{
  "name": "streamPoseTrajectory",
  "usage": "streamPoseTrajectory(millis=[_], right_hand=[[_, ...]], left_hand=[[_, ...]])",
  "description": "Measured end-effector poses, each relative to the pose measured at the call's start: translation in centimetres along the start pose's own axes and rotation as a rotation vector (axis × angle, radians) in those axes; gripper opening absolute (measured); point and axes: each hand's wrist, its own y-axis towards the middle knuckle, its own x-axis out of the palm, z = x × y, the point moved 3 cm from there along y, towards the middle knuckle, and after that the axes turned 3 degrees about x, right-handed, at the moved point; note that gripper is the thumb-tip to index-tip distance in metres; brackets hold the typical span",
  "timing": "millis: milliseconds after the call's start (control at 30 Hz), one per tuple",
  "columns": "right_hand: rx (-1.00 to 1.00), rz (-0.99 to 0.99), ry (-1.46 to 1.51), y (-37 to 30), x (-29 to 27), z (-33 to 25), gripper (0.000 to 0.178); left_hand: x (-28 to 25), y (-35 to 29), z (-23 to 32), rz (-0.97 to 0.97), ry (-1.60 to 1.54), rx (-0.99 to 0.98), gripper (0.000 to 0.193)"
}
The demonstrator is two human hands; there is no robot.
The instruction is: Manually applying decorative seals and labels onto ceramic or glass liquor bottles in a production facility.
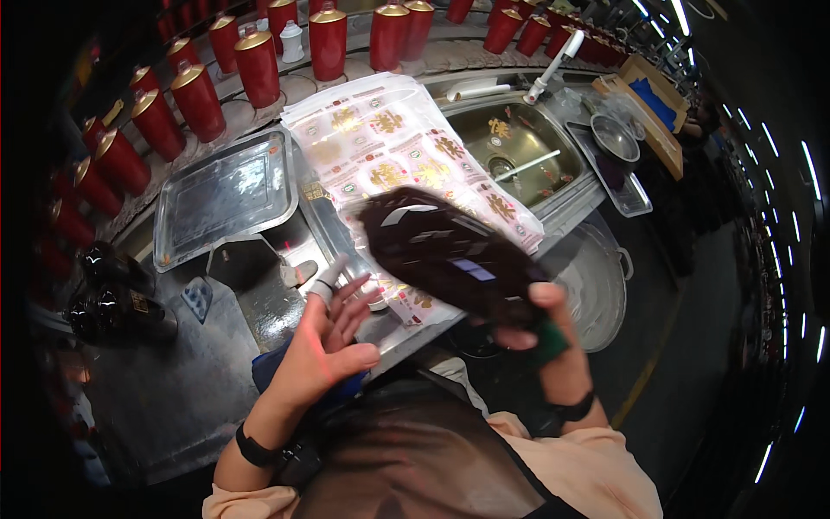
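Red bottles (pixel 258 69) stand far; right hand (pixel 566 322) holds dark bottle (pixel 450 251), near end between thumb and fingers; left hand (pixel 325 346) leftward, fingers spread.

held vessel (pixel 445 255): glossy dark brown, pale glints | printed sheets (pixel 380 143): white and pink, repeated gold characters | far bottles (pixel 258 71): red, gold tops | left bottles (pixel 138 317): black, gold mark | tray (pixel 229 190): silver-grey | sink (pixel 543 137): dull brass, reddish spots | tap (pixel 553 69): white | far-right cloth (pixel 650 102): blue | left pad (pixel 197 299): blue-grey | sleeves (pixel 588 471): peach | apron (pixel 415 450): sheer brown | wristbands (pixel 574 411): black
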Motion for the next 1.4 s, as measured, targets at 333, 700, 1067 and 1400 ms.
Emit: streamPoseTrajectory(millis=[333, 700, 1067, 1400], right_hand=[[-0.09, -0.055, -1.02, 10.7, 4.6, 4.7, 0.038], [-0.198, 0.785, -1.737, 19.4, -20.1, -15.4, 0.026], [0.097, 0.572, -1.501, 21.8, -21.1, -18.0, 0.026], [-0.084, 0.541, -1.482, 21.7, -24.9, -19.0, 0.015]], left_hand=[[-7.9, -4.0, 3.9, 0.516, -0.046, 0.301, 0.052], [-7.9, -3.6, 2.9, 0.56, 0.067, -0.072, 0.056], [-9.3, -4.9, 3.5, 0.542, -0.063, -0.044, 0.064], [-11.0, -3.8, 3.6, 0.463, -0.027, -0.069, 0.068]])
